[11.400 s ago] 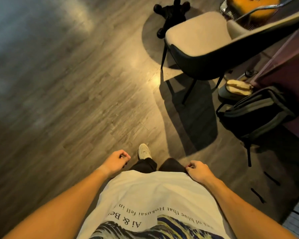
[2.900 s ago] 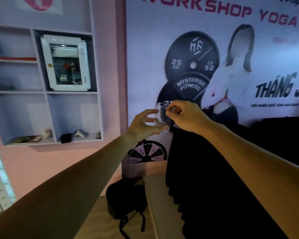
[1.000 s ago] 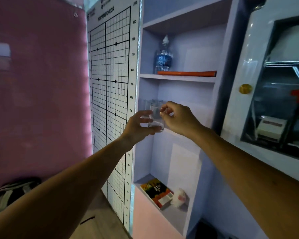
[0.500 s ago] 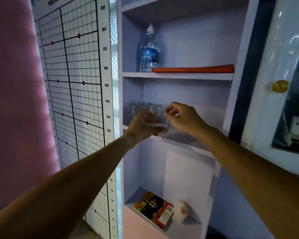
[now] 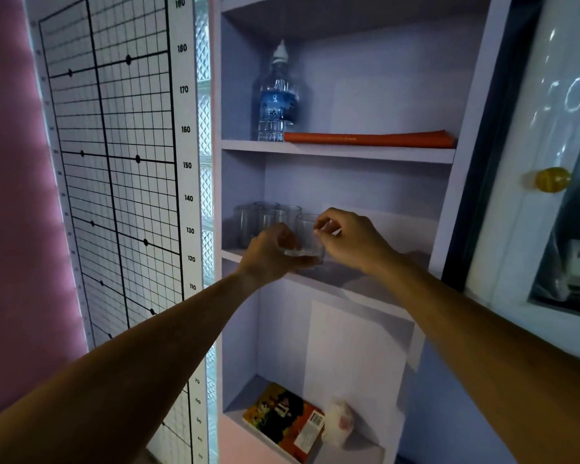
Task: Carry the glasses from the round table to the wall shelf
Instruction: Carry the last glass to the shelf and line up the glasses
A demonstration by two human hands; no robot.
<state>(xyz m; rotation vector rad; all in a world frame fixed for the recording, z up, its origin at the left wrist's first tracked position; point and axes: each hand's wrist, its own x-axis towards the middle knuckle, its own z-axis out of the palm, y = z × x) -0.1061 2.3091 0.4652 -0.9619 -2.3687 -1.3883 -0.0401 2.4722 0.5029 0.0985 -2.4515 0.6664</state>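
A short clear glass [image 5: 307,237] is held at the front edge of the middle board of the lilac wall shelf [image 5: 375,289]. My left hand [image 5: 270,254] cups its base and left side, fingers curled under it. My right hand [image 5: 350,241] pinches its rim on the right. Whether the base touches the board I cannot tell. Several more clear glasses [image 5: 258,219] stand in the back left corner of the same board, just behind my left hand.
On the board above stand a water bottle [image 5: 277,98] and an orange roll [image 5: 369,139]. On the board below lie a book [image 5: 283,421] and a small white bundle [image 5: 339,421]. A height chart [image 5: 114,162] hangs left; a white cabinet door with a yellow knob [image 5: 551,179] is right.
Both hands have carried the glass forward and a little down to the middle board's edge. The view has closed in on the shelf.
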